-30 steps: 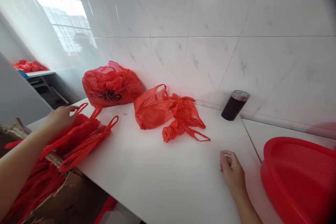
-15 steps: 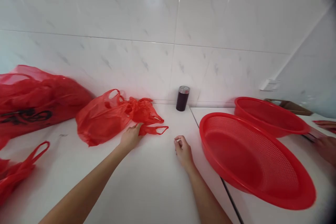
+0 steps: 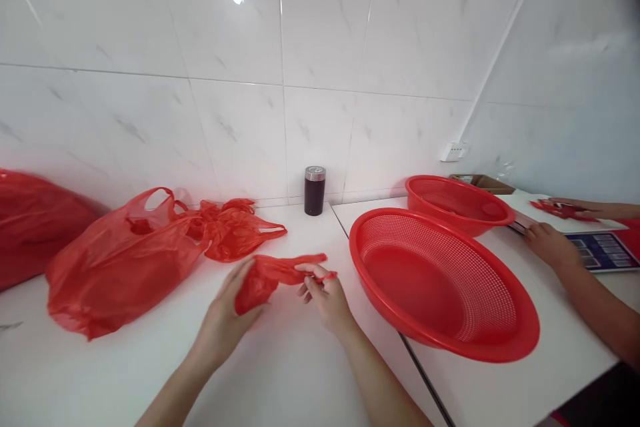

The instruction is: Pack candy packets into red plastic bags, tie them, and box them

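Note:
A small crumpled red plastic bag (image 3: 257, 283) is stretched between my two hands above the white table. My left hand (image 3: 223, 321) is curled around its left end, the bag lying between thumb and fingers. With pinched fingers, my right hand (image 3: 327, 301) grips the bag's handle end. Just beyond my left hand lies a bunched heap of red plastic bags (image 3: 233, 230). To its left a larger red carrier bag (image 3: 130, 267) slumps, its loop handle sticking up.
A dark tumbler (image 3: 315, 192) stands by the tiled wall. On the right are a big red perforated basket (image 3: 357, 267) and a second red basin (image 3: 415, 203). Past them, a co-worker's hands (image 3: 553, 247) are near a scale (image 3: 603, 251). Another red bag (image 3: 37, 227) sits far left.
My left hand has lifted the small bag off the table towards me. My right hand has taken hold of its handle end. The view has turned right, showing more of the co-worker's side.

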Available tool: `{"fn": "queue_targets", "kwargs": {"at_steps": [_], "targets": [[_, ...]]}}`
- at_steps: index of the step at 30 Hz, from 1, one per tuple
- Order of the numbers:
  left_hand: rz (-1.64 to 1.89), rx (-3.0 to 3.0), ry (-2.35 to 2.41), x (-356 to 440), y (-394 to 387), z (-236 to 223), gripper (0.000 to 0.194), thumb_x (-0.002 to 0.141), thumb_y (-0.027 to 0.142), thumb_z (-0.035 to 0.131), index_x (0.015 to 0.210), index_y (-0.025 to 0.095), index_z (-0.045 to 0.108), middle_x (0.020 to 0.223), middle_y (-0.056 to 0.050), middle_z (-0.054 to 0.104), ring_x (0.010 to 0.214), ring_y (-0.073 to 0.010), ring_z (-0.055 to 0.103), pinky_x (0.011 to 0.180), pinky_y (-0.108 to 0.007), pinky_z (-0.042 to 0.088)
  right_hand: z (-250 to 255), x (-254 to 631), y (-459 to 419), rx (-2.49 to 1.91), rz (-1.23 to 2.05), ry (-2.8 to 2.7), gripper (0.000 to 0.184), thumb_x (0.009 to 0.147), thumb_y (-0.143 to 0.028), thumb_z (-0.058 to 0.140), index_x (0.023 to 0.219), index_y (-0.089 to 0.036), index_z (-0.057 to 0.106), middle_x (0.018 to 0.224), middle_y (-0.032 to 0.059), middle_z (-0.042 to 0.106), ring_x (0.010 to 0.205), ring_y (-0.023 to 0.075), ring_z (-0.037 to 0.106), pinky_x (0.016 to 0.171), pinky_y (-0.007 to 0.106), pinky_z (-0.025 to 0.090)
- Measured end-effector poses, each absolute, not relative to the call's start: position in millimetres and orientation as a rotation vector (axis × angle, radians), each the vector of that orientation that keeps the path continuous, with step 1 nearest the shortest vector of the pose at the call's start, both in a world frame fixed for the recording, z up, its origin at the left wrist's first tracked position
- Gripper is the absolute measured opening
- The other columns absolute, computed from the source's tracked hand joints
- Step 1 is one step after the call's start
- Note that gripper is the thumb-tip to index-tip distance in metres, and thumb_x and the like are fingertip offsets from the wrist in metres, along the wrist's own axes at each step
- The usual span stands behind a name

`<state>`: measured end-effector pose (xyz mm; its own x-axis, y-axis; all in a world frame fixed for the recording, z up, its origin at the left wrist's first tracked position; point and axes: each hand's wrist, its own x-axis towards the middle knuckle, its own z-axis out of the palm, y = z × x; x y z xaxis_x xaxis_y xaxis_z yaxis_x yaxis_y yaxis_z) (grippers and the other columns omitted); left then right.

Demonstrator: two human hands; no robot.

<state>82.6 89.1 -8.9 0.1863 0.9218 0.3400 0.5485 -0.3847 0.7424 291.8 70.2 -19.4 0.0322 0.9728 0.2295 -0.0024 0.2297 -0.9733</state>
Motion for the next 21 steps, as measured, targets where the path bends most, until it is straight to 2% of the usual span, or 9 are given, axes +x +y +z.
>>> {"fn": "queue_targets", "kwargs": {"at_steps": [2, 4, 7, 9, 12, 13, 15, 18, 21], "targets": [[1.268, 1.901, 1.495, 66, 98, -7, 0.07, 0.077, 0.042, 0.067, 0.141, 0.04, 0.037, 0.152, -0.002, 0.035, 0.132, -0.0313, 0.043, 0.106, -0.05, 0.042, -16, 298, 70, -1.049, 0.899, -1.233, 0.024, 0.089, -0.03, 0.048, 0.1, -0.022, 0.068, 0.087, 0.0036, 0.066, 0.069, 0.0137, 0.06, 0.061, 0.028, 0.05], [1.404, 1.757, 1.586, 52, 101, -3, 0.062, 0.079, 0.045, 0.064, 0.137, 0.04, 0.043, 0.148, -0.003, 0.042, 0.123, -0.0299, 0.053, 0.099, -0.049, 0.048, -11, 303, 68, -1.026, 0.824, -1.194, 0.023, 0.089, -0.028, 0.048, 0.096, -0.022, 0.069, 0.1, 0.0051, 0.066, 0.077, 0.015, 0.06, 0.065, 0.028, 0.051], [1.46, 1.625, 1.559, 47, 96, -4, 0.053, 0.08, 0.046, 0.063, 0.13, 0.036, 0.05, 0.139, -0.005, 0.051, 0.117, -0.0277, 0.057, 0.097, -0.047, 0.05, -4, 307, 64, -0.966, 0.876, -1.136, 0.023, 0.088, -0.034, 0.054, 0.104, -0.024, 0.068, 0.11, 0.0056, 0.066, 0.097, 0.0197, 0.061, 0.082, 0.034, 0.052], [1.401, 1.676, 1.475, 57, 89, -9, 0.058, 0.077, 0.046, 0.067, 0.131, 0.034, 0.048, 0.138, -0.006, 0.051, 0.121, -0.0282, 0.053, 0.099, -0.048, 0.048, -1, 305, 60, -0.9, 0.987, -1.093, 0.028, 0.088, -0.038, 0.057, 0.11, -0.024, 0.066, 0.106, 0.0058, 0.067, 0.102, 0.0212, 0.061, 0.093, 0.039, 0.048], [1.19, 1.915, 1.415, 80, 79, -21, 0.072, 0.074, 0.045, 0.07, 0.138, 0.036, 0.038, 0.144, -0.007, 0.042, 0.132, -0.0305, 0.041, 0.104, -0.051, 0.041, 0, 298, 54, -0.702, 1.198, -1.023, 0.033, 0.087, -0.041, 0.059, 0.116, -0.025, 0.062, 0.091, 0.004, 0.07, 0.095, 0.0209, 0.064, 0.096, 0.043, 0.045], [1.139, 1.967, 1.406, 86, 77, -24, 0.072, 0.075, 0.044, 0.069, 0.139, 0.036, 0.037, 0.147, -0.007, 0.039, 0.134, -0.0311, 0.038, 0.102, -0.05, 0.043, 1, 297, 53, -0.633, 1.265, -1.0, 0.033, 0.087, -0.04, 0.059, 0.117, -0.026, 0.061, 0.088, 0.0033, 0.07, 0.094, 0.0208, 0.065, 0.095, 0.043, 0.045], [1.117, 1.961, 1.37, 92, 75, -26, 0.056, 0.079, 0.044, 0.063, 0.131, 0.034, 0.047, 0.147, -0.008, 0.037, 0.134, -0.0319, 0.038, 0.089, -0.043, 0.052, 3, 295, 50, -0.542, 1.367, -0.967, 0.034, 0.087, -0.041, 0.057, 0.119, -0.029, 0.059, 0.092, 0.0033, 0.071, 0.096, 0.0217, 0.065, 0.093, 0.044, 0.046], [1.123, 1.735, 1.291, 89, 73, -19, 0.031, 0.084, 0.048, 0.054, 0.105, 0.027, 0.061, 0.132, -0.01, 0.052, 0.117, -0.0296, 0.054, 0.073, -0.033, 0.055, 9, 298, 49, -0.501, 1.392, -0.96, 0.047, 0.087, -0.046, 0.054, 0.131, -0.032, 0.046, 0.108, 0.0062, 0.068, 0.103, 0.0247, 0.063, 0.091, 0.047, 0.046], [1.034, 1.451, 1.209, 83, 70, -8, 0.032, 0.085, 0.052, 0.054, 0.101, 0.024, 0.059, 0.102, -0.007, 0.068, 0.085, -0.0231, 0.065, 0.069, -0.032, 0.053, 13, 297, 49, -0.573, 1.316, -1.008, 0.056, 0.086, -0.044, 0.057, 0.135, -0.031, 0.034, 0.117, 0.0087, 0.065, 0.106, 0.025, 0.063, 0.095, 0.049, 0.043]]}}
